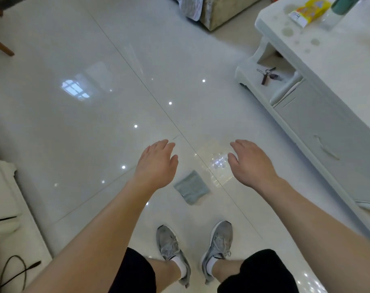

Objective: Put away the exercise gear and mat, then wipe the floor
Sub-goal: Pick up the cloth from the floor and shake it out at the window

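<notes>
Nearest, a black cable [13, 271] lies at the left, and two grey shoes [171, 248] stand on the glossy white floor [84, 134]. Just beyond the shoes a folded grey-green cloth [191, 188] lies flat on the tiles. Above it, the left hand [156, 163] and right hand [250, 163] reach forward palms down, each grip spread and holding nothing. Farther right, a pale worktop [338, 66] carries a yellow packet [308, 10], with keys [267, 75] on its lower shelf.

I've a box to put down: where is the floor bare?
Widest bare floor: left of the left hand, between chair leg and cable. Also bare ahead, up to the sofa. Crowded: the cloth before the shoes, and the table top at right.
</notes>
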The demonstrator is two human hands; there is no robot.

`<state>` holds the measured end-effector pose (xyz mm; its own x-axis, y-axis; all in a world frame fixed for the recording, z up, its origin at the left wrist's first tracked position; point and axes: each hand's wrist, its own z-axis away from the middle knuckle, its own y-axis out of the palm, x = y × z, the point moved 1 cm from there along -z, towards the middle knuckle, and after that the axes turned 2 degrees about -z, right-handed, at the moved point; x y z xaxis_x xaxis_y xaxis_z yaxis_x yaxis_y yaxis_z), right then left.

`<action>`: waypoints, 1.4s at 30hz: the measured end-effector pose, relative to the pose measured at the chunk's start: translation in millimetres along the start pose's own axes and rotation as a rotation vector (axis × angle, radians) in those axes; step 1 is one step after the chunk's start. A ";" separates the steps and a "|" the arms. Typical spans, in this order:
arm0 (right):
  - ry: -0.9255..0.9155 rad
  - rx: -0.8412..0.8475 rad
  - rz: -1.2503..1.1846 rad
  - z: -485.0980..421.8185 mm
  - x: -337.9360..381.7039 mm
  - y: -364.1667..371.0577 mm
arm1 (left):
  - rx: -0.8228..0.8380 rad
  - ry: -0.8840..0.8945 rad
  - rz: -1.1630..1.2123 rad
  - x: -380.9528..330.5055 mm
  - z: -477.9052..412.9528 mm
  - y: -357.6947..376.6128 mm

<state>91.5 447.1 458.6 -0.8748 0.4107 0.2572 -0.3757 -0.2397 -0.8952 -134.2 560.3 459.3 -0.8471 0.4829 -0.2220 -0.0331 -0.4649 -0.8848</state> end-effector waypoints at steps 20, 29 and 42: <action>-0.050 -0.027 0.049 -162.8 -102.3 270.4 | -0.082 -0.033 0.019 79.7 -163.2 295.9; -0.113 0.030 0.072 -166.8 -119.2 342.5 | -0.071 -0.038 0.071 74.2 -161.0 386.3; -0.178 0.076 0.124 -158.2 -127.6 382.5 | -0.075 0.045 0.070 63.0 -146.0 447.1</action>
<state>107.9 442.2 25.9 -0.9533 0.2138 0.2135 -0.2784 -0.3468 -0.8957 -124.9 491.3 -10.1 -0.8213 0.4845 -0.3013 0.0668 -0.4429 -0.8941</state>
